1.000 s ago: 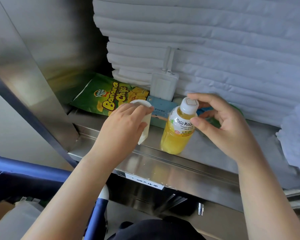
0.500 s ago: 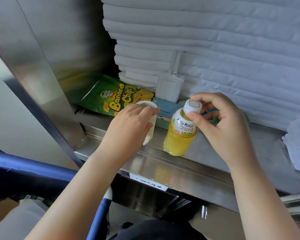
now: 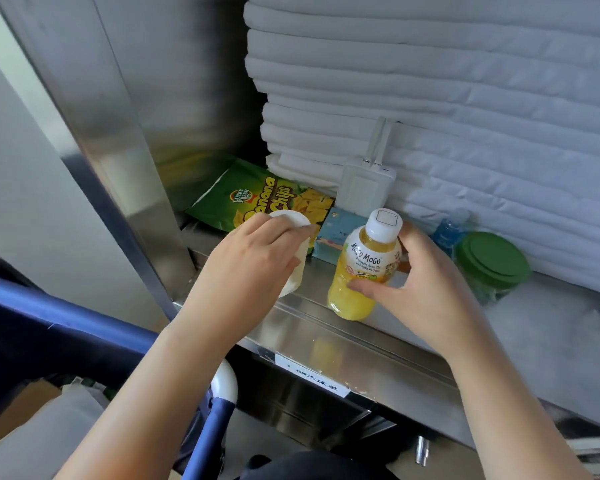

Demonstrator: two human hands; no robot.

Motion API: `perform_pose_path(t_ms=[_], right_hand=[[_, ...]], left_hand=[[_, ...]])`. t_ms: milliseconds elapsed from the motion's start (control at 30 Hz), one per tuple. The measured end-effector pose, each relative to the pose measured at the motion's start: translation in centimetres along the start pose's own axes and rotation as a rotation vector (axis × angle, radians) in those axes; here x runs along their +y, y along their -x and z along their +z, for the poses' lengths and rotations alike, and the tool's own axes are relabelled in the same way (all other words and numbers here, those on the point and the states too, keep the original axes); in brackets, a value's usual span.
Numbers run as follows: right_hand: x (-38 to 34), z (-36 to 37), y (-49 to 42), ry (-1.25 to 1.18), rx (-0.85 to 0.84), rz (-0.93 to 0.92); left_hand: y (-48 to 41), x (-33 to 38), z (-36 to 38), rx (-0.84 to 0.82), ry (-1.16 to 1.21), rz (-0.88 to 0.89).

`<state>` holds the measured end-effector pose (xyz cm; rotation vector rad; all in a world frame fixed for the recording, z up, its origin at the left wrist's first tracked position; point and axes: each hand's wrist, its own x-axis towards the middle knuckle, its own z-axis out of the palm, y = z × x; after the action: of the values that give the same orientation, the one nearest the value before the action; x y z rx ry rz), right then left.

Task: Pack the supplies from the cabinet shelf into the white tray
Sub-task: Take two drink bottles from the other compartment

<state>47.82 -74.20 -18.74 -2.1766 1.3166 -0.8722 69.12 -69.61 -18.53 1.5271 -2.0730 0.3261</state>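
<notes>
left grip (image 3: 246,268): fingers are curling over the top and side of the white cup (image 3: 296,271) and clamping it; whether the cup is resting on the cabinet shelf (image 3: 361,344) cannot be told.
right grip (image 3: 426,292): thumb in front and fingers behind are closing round the juice bottle (image 3: 361,271), which is standing upright near the shelf's front lip.
remaining supplies: the chips bag (image 3: 257,199) is lying flat at the back left; the blue packet (image 3: 336,233) is sitting behind the bottle; the small blue bottle (image 3: 447,232) and the green-lidded jar (image 3: 492,261) are standing to the right, against the folded white linens (image 3: 430,81).
white tray: not showing in this view.
risk, bottle: it is being held low with its weight above the thumb, so it is likely to tip or slip over the lip when lifted.
risk, cup: the overhand hold is looking shallow, so the cup could drop while being carried.
risk, jar: the right wrist is passing close and could knock it.
writing: "mogu mogu" and "pineapple juice" on the bottle; "lucky fresh banana chips" on the bag; the shelf-edge label (image 3: 312,379) is too blurred to read.
</notes>
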Motion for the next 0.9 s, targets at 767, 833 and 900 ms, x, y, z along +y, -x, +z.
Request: perform_pose_path(t_ms=[767, 833, 900], right_hand=[[-3.3, 5.4, -7.4, -0.036, -0.325, -0.145], [-3.9, 6.3, -8.0, -0.039, -0.345, -0.171], [-4.6, 7.3, -8.8, -0.041, -0.352, -0.205]], left_hand=[[7.4, -2.4, -3.4, -0.002, -0.181, -0.253], [7.4, -2.4, -3.4, -0.02, -0.199, -0.25], [7.4, -2.3, -3.4, -0.029, -0.192, -0.246]])
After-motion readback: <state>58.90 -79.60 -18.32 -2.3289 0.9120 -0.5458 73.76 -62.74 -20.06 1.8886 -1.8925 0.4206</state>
